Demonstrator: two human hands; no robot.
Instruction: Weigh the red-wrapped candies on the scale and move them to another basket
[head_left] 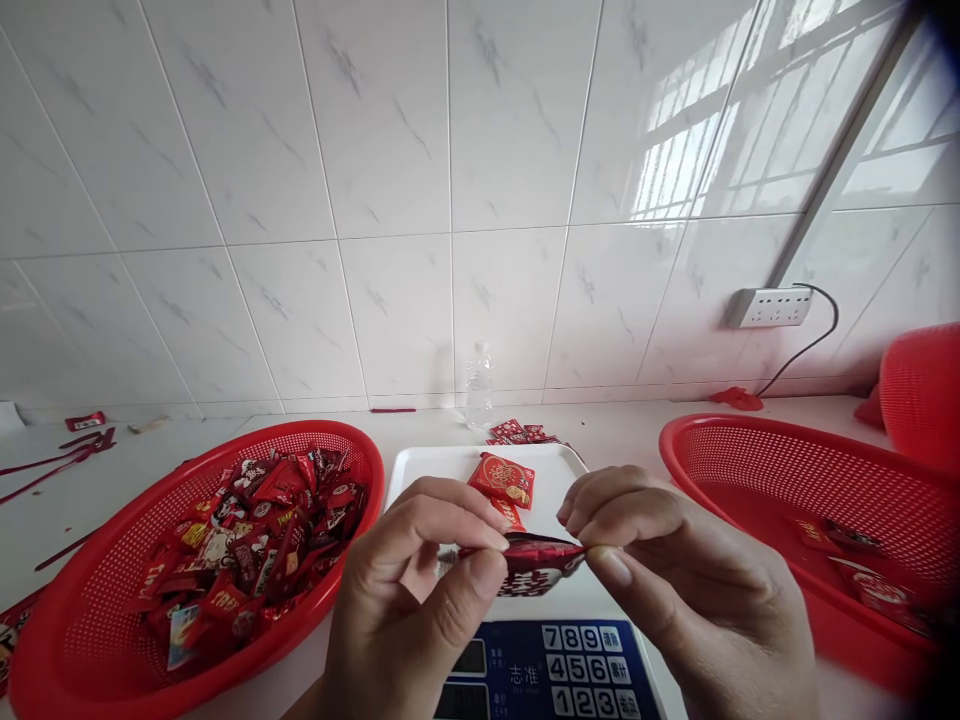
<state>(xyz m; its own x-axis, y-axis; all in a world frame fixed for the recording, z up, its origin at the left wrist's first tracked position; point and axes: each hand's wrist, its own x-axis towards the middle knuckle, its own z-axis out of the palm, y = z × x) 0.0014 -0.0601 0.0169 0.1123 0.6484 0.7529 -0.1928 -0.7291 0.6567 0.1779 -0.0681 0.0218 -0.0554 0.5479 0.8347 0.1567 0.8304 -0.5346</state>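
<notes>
Both of my hands hold one small dark red packet (541, 566) above a digital scale. My left hand (427, 575) pinches its left end between thumb and fingertips. The thumb and index finger of my right hand (667, 570) are closed on the opposite end. The packet's upper edge faces me, and part of its left side is hidden by my fingers. Behind it, two red packets (504, 480) lie on the scale's white tray (420, 458). Below my hands the scale's blue keypad panel (517, 672) shows, partly covered by the left hand.
A red basket (360, 440) full of red packets stands on the left. Another red basket (697, 430) on the right holds a few. A clear plastic bottle (480, 385) and loose packets (517, 432) sit by the tiled wall, below a power strip (770, 307).
</notes>
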